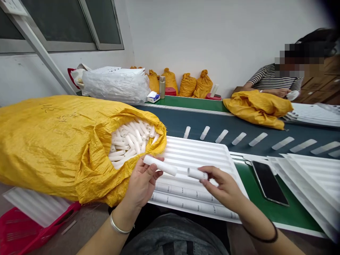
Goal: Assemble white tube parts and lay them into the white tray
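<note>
I have one white tube (160,165) in my left hand (140,184), fingers closed round its near end so that it juts out to the right over the ribbed white tray (202,152), and a second, shorter-looking white tube (197,173) pinched in the fingertips of my right hand (225,187), also above the tray. Both grips are shut on their tubes, and the two tubes are near each other but apart. As I judge it, I am at the point of having drawn pieces from the sack and being about to lay them down; the next move calls for turning each tube to run along the tray's grooves and setting it in one without letting it roll. The yellow woven sack (53,141) lies on its side at my left, its mouth open toward the tray and packed with many more of the same white tubes. The tray's front rows already hold tubes laid end to end; its upper grooves are bare. Beyond it, single tubes ride spaced along the dark conveyor belt (265,124). A phone (268,181) lies face up on the green desk (287,212), beside a stack of further trays (313,180).
</note>
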Demonstrator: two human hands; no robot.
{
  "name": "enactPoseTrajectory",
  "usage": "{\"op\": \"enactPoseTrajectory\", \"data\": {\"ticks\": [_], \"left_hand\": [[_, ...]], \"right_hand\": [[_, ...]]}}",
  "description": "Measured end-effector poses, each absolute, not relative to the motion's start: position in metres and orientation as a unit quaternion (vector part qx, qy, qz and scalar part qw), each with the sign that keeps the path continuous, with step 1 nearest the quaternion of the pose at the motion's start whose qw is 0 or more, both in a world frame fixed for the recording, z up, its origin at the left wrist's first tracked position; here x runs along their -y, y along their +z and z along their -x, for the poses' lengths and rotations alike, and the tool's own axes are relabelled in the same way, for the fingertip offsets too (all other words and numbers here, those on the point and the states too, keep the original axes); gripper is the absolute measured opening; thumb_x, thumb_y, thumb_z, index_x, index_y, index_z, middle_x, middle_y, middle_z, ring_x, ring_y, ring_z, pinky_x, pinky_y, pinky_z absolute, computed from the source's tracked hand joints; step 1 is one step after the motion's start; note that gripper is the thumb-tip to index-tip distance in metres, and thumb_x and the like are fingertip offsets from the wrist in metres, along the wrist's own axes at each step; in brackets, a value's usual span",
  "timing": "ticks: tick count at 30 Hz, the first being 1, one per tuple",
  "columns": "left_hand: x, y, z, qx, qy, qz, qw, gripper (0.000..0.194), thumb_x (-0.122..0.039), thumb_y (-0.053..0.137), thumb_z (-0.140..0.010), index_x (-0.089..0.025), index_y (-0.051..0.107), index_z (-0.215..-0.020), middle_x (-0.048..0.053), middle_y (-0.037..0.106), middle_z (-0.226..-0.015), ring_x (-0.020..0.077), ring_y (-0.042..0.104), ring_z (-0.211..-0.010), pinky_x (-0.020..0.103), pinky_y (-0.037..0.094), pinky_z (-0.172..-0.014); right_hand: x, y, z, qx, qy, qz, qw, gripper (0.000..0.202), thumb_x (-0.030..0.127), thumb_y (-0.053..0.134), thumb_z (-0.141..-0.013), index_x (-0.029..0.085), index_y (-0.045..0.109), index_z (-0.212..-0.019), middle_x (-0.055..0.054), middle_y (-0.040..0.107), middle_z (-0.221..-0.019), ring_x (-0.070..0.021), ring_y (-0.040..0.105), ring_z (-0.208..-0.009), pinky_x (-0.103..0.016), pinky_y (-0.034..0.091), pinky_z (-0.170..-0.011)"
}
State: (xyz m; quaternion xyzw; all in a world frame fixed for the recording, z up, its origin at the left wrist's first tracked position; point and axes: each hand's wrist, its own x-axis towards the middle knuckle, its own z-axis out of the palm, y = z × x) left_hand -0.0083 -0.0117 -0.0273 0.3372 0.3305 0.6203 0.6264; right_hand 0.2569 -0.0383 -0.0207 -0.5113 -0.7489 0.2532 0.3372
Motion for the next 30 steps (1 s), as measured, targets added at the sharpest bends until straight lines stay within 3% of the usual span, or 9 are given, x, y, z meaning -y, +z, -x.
{"op": "enactPoseTrajectory", "data": {"ticks": [4, 7, 13, 17, 22, 26, 30], "left_hand": [[0.016, -0.027, 0.005, -0.327, 0.598, -0.288, 0.672, 0.037, -0.028, 0.081, -0.068, -0.021, 0.055, -0.093, 0.0, 0.071, -0.099, 0.0097, 0.068, -0.085, 0.019, 0.056, -0.077], [0.018, -0.027, 0.012, -0.325, 0.594, -0.293, 0.676, 0.039, -0.026, 0.083, -0.064, -0.021, 0.053, -0.089, -0.004, 0.07, -0.091, 0.0079, 0.067, -0.086, 0.017, 0.054, -0.081], [0.018, -0.031, 0.023, -0.378, 0.551, -0.398, 0.629, 0.038, -0.029, 0.084, -0.064, -0.018, 0.052, -0.082, -0.004, 0.065, -0.078, 0.0084, 0.065, -0.07, 0.019, 0.053, -0.067], [0.02, -0.029, 0.03, -0.43, 0.422, -0.534, 0.593, 0.032, -0.036, 0.074, -0.076, -0.016, 0.063, -0.099, 0.001, 0.068, -0.075, 0.0135, 0.066, -0.066, 0.024, 0.052, -0.062], [0.023, -0.022, 0.036, -0.42, 0.406, -0.725, 0.365, 0.031, -0.027, 0.066, -0.084, -0.02, 0.067, -0.114, 0.007, 0.072, -0.099, 0.0186, 0.067, -0.088, 0.029, 0.053, -0.076], [0.027, -0.02, 0.035, -0.364, 0.439, -0.797, 0.201, 0.035, -0.017, 0.061, -0.087, -0.021, 0.061, -0.121, 0.008, 0.07, -0.102, 0.0186, 0.066, -0.093, 0.031, 0.053, -0.083], [0.03, -0.021, 0.035, -0.332, 0.446, -0.824, 0.107, 0.046, -0.012, 0.06, -0.087, -0.023, 0.053, -0.131, 0.007, 0.068, -0.101, 0.017, 0.064, -0.091, 0.03, 0.053, -0.081]], "right_hand": [[0.031, -0.02, -0.224, 0.71, 0.35, 0.451, 0.412, 0.033, 0.032, 0.053, -0.093, 0.019, 0.059, -0.123, -0.005, 0.068, -0.089, -0.0163, 0.064, -0.076, -0.032, 0.056, -0.073], [0.025, -0.014, -0.222, 0.749, 0.293, 0.43, 0.41, 0.032, 0.028, 0.056, -0.092, 0.021, 0.06, -0.123, -0.006, 0.069, -0.097, -0.0171, 0.065, -0.082, -0.032, 0.055, -0.076], [0.018, 0.006, -0.229, 0.846, 0.171, 0.347, 0.367, 0.038, 0.015, 0.053, -0.091, 0.023, 0.055, -0.128, -0.009, 0.067, -0.112, -0.0202, 0.063, -0.102, -0.033, 0.052, -0.088], [0.016, 0.009, -0.226, 0.87, 0.16, 0.316, 0.344, 0.039, 0.013, 0.053, -0.09, 0.022, 0.053, -0.128, -0.009, 0.067, -0.107, -0.0191, 0.063, -0.101, -0.032, 0.052, -0.085], [0.013, 0.002, -0.224, 0.841, 0.215, 0.357, 0.344, 0.029, 0.023, 0.052, -0.093, 0.022, 0.057, -0.122, -0.008, 0.069, -0.106, -0.0184, 0.066, -0.093, -0.03, 0.053, -0.08], [0.015, -0.002, -0.219, 0.761, 0.327, 0.431, 0.359, 0.03, 0.036, 0.053, -0.092, 0.018, 0.063, -0.113, -0.005, 0.068, -0.081, -0.0153, 0.065, -0.069, -0.026, 0.054, -0.062], [0.016, -0.001, -0.213, 0.672, 0.473, 0.431, 0.371, 0.037, 0.045, 0.056, -0.09, 0.015, 0.063, -0.111, -0.003, 0.064, -0.07, -0.0133, 0.063, -0.06, -0.025, 0.055, -0.057]]}}
